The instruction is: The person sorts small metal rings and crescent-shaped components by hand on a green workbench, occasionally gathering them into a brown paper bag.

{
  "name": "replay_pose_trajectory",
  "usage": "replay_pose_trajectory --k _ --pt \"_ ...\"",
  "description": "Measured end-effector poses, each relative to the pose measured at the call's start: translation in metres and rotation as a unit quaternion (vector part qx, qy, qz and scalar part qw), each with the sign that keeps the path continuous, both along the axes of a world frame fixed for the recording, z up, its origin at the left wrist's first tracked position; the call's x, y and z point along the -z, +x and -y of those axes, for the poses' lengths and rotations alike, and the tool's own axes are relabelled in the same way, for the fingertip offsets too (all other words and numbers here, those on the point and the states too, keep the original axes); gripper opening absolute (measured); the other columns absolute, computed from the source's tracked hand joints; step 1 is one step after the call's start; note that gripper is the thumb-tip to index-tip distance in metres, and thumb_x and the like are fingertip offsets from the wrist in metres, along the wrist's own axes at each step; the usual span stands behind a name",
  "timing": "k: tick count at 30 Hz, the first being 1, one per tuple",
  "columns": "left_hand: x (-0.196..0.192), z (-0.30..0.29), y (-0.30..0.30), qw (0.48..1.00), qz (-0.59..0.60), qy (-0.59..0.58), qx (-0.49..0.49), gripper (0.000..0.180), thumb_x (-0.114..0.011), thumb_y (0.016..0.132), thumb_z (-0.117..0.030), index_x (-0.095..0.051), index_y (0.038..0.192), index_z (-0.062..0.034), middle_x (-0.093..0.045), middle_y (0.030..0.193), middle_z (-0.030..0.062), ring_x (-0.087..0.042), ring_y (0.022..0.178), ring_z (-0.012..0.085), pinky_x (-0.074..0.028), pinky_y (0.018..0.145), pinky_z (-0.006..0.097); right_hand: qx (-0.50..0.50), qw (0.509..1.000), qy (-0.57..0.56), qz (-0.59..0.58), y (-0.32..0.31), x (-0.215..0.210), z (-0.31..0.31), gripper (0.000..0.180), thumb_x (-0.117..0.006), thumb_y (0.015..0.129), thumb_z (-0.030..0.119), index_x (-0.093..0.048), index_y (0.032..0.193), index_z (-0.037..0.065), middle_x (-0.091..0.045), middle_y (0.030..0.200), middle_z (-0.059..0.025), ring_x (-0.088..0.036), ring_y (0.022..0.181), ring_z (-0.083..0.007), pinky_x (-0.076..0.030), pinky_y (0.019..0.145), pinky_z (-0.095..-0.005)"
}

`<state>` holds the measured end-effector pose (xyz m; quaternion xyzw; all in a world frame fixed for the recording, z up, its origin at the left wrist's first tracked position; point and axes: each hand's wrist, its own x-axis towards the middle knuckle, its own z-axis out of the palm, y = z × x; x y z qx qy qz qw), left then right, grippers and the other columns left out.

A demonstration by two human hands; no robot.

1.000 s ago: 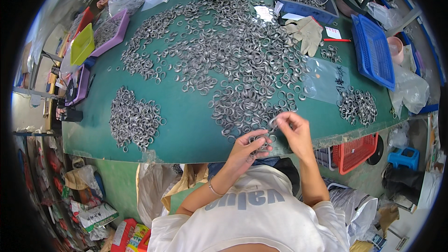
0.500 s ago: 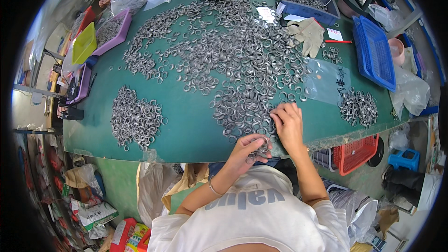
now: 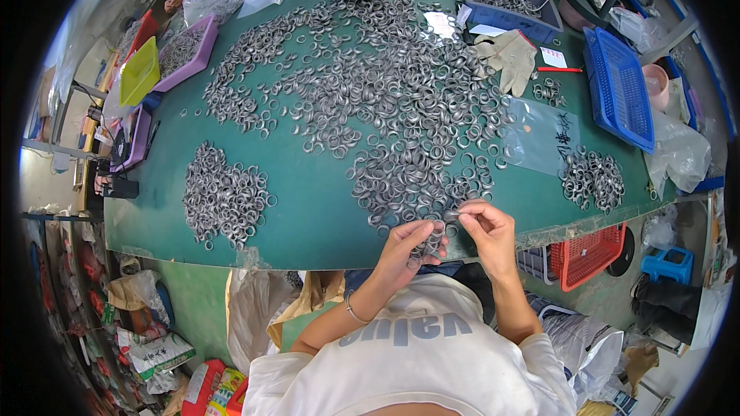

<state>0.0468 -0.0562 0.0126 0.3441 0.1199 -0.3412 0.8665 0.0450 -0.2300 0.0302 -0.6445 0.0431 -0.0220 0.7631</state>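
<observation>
Several grey metal rings (image 3: pixel 426 249) are cupped in my left hand (image 3: pixel 401 253), its fingers curled round them at the table's near edge. Just to its right, my right hand (image 3: pixel 490 233) pinches a single metal ring (image 3: pixel 452 216) between thumb and fingertips. Beyond both hands spreads a large heap of such rings (image 3: pixel 401 92), reaching across the green table (image 3: pixel 308 208). A smaller pile of rings (image 3: pixel 223 196) lies to the left, and another pile (image 3: pixel 592 179) to the right.
A clear plastic bag (image 3: pixel 539 135) lies right of the heap, below a pair of work gloves (image 3: pixel 509 58). Blue baskets (image 3: pixel 620 92) stand at the right edge. A grey-blue bin (image 3: pixel 512 11) holds rings at the back. Purple trays (image 3: pixel 189 54) line the left edge.
My right hand has drawn back from the heap's near right edge toward my left hand, with a ring now showing in its fingertips. My left hand has barely moved.
</observation>
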Motion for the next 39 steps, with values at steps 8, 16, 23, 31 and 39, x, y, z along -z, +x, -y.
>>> replay_pose_trajectory --k 8,16,23,31,39 --pt "-0.005 0.001 -0.001 1.000 0.014 0.012 -0.008 0.025 -0.055 0.093 -0.020 -0.061 0.107 -0.0002 -0.065 0.088 0.0106 -0.064 0.073 0.0174 -0.054 0.059 0.026 -0.015 0.996 -0.069 0.051 -0.001 -0.007 -0.001 0.009 -0.064 0.079 -0.004 -0.066 0.088 -0.003 -0.063 0.090 -0.0083 -0.055 0.082 -0.0138 -0.043 0.073 -0.0247" --pt "-0.010 0.003 0.000 0.997 0.031 0.063 -0.010 0.025 -0.053 0.094 -0.018 -0.061 0.108 0.0007 -0.066 0.089 0.0104 -0.065 0.074 0.0169 -0.055 0.059 0.025 -0.038 0.961 -0.240 0.129 -0.004 -0.017 -0.001 0.012 -0.067 0.073 -0.004 -0.066 0.084 0.000 -0.062 0.090 -0.0094 -0.057 0.083 -0.0226 -0.044 0.073 -0.0321" --pt "-0.005 0.002 -0.002 0.999 0.020 0.035 -0.017 0.024 -0.056 0.093 -0.017 -0.061 0.108 0.0017 -0.066 0.089 0.0101 -0.066 0.073 0.0169 -0.057 0.060 0.026 -0.054 0.854 -0.449 0.257 -0.008 -0.025 -0.009 0.014 -0.069 0.069 0.001 -0.065 0.083 0.002 -0.060 0.098 -0.0095 -0.055 0.089 -0.0290 -0.043 0.074 -0.0384" --pt "-0.012 -0.021 0.005 0.991 0.016 0.136 0.001 0.026 -0.061 0.089 -0.018 -0.060 0.106 0.0018 -0.066 0.089 0.0103 -0.064 0.072 0.0169 -0.053 0.055 0.024 0.005 0.940 -0.314 0.133 0.004 -0.016 0.004 0.014 -0.066 0.075 -0.003 -0.066 0.088 -0.001 -0.064 0.093 -0.0126 -0.060 0.088 -0.0279 -0.047 0.077 -0.0339" --pt "-0.004 -0.169 0.038 0.810 0.184 0.515 -0.211 0.018 -0.069 0.082 -0.011 -0.068 0.096 0.0001 -0.067 0.076 0.0068 -0.057 0.055 0.0058 -0.039 0.042 0.016 0.056 0.889 -0.440 0.113 0.016 -0.001 0.027 0.020 -0.065 0.075 0.000 -0.064 0.095 0.000 -0.061 0.096 -0.0132 -0.055 0.089 -0.0307 -0.045 0.079 -0.0373"
